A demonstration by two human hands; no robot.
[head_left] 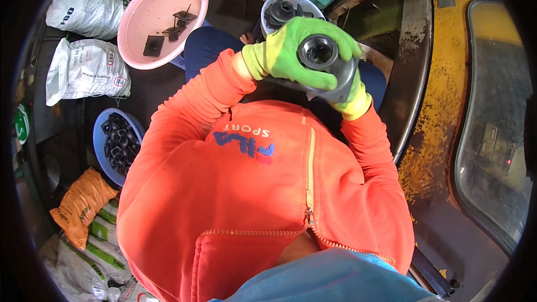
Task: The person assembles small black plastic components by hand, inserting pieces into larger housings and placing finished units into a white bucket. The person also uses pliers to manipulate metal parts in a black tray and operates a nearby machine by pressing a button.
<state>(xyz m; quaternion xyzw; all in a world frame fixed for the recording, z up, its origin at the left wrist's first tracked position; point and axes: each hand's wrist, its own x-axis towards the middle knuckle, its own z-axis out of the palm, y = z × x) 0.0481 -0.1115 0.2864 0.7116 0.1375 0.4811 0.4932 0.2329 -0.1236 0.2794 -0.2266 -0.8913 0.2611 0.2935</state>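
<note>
Both my hands wear green gloves with yellow-green cuffs and are raised over my lap. They hold one black moulded rubber or plastic part (342, 72), with a thick round collar around an opening that faces up. My left hand (291, 50) wraps over the collar from the left, fingers curled around it. From the right, my right hand (351, 99) grips the same part from below and behind, and much of it is hidden by the part. Just beyond the hands, a pale blue basin (265, 17) holds similar black parts (281, 11).
A pink basin (131, 17) at the far left contains several flat dark pieces (153, 45). A blue basin (99, 148) of small black parts stands at my left, among white sacks (86, 70) and an orange bag (84, 204). A worn yellow machine (436, 128) borders my right.
</note>
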